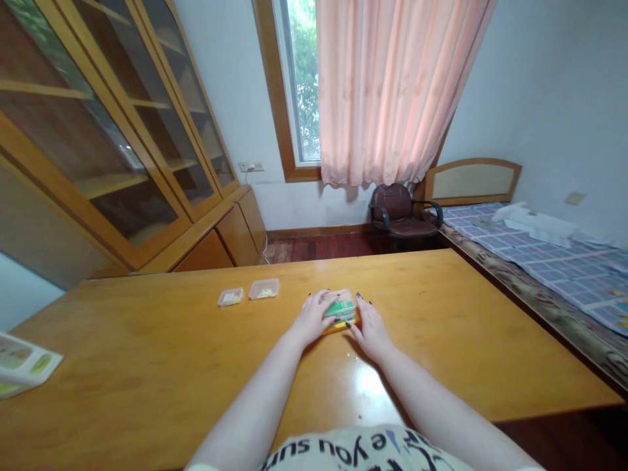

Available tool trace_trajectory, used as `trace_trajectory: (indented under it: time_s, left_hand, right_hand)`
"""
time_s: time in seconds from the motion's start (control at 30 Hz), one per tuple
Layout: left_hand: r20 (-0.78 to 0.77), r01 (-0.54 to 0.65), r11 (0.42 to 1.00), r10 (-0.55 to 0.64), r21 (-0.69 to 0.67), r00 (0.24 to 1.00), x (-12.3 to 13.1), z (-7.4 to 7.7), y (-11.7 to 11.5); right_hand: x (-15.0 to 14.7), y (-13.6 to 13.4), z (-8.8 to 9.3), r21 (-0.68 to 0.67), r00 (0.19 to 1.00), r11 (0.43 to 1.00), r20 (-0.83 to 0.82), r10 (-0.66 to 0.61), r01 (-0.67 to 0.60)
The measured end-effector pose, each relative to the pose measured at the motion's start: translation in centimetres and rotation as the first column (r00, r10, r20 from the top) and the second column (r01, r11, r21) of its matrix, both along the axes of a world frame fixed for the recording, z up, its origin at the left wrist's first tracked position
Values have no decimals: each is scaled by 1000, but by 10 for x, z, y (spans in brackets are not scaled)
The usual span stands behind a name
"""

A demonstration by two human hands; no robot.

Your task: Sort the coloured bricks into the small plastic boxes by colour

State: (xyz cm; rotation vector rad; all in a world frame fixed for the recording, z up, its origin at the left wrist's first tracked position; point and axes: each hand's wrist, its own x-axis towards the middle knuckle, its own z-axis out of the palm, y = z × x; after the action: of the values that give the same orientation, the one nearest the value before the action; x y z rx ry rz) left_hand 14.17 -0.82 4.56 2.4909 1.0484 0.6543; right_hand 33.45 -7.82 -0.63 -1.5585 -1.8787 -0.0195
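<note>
1. As I look down through the head camera, the hands sit close together on a flat yellow-rimmed box (pixel 342 314) with something green inside. The left hand (pixel 311 319) rests on its left side and the right hand (pixel 371 329) on its right, and the box looks held between them, near the middle of the worktop.
2. Just left of the hands, I see two small clear plastic tubs (pixel 248 291) side by side, each holding pale pieces.
3. A few pale crumbs (pixel 349 355) lie just below the hands, and a printed leaflet (pixel 24 363) overhangs the worktop's left edge, well apart from them.
4. The worktop (pixel 147 347) is glossy honey-coloured wood, with a bright glare near my forearms.
5. Beyond it, I can make out a glass-fronted wooden cabinet (pixel 122 124) on the left and a tall window (pixel 300 78) with a peach curtain (pixel 387 85).
6. A dark red office chair (pixel 402 212) stands under the curtain, beside a bed (pixel 540 261) with a blue checked cover and a white bundle (pixel 534 222) on top.
</note>
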Motion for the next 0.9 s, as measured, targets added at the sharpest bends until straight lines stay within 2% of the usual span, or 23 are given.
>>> trace_trajectory:
  time_s: [0.2,0.37,0.53,0.77,0.9]
  left_hand:
    - [86,-60,992,70,-109,994,-9,-27,-6]
    - [218,-79,979,120,-188,968,-9,-38,-6]
    - [252,-83,977,132,-197,959,-10,-39,-5]
    - [241,-119,972,167,-203,956,-16,-40,-2]
    - [176,-140,983,159,-119,971,-21,-36,-1]
  right_hand:
    - [-1,-2,5,-26,999,999,-12,34,-35]
    - [0,-2,4,-25,999,998,-20,51,-52]
    - [1,-4,6,-8,998,999,-27,53,-53]
    - [-1,-9,11,-11,992,992,-17,123,-123]
    - [2,-7,7,-20,995,996,-54,83,-84]
